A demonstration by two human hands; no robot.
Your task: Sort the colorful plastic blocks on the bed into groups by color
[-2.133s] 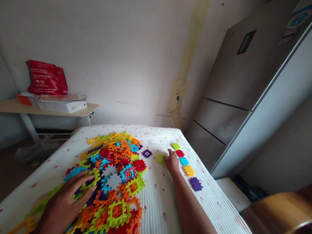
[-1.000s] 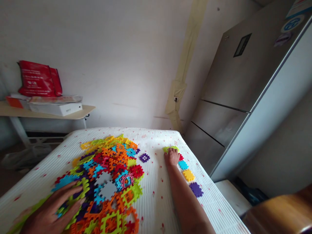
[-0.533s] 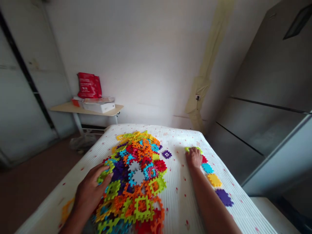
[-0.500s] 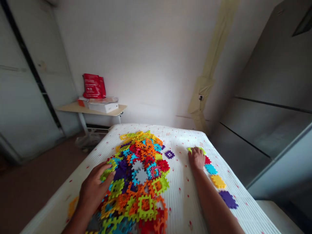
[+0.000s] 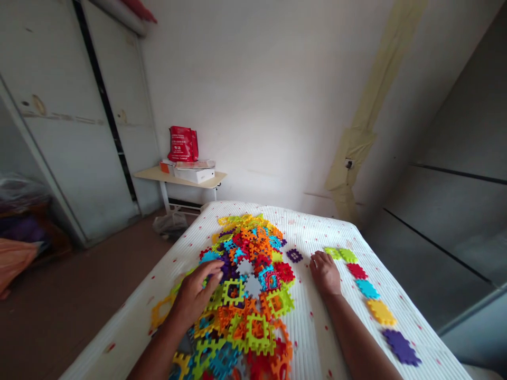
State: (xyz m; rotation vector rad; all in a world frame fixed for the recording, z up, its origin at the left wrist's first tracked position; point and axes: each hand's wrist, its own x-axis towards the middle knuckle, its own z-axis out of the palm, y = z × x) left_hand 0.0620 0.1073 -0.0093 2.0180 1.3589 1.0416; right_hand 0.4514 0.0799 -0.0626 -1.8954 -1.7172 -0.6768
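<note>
My left hand hovers over or rests on the left side of a large pile of interlocking plastic tiles, its thumb apart from its fingers; nothing shows between them. The pile mixes yellow, orange, green, blue, purple, red and grey pieces, many of them frames with notched edges. On the right, my right hand is just left of a green tile, fingers slightly bent and seemingly empty. Another green tile lies beside that one. A purple window-shaped tile sits between the pile and my right hand.
Down the bed's right side runs a line of tiles: red, blue, yellow and purple. A small table by the wall bears boxes and a red bag. Grey cabinets stand at both sides.
My right hand has come off the green tile and drawn back left. My left hand has shifted further over the pile. The view has turned left.
</note>
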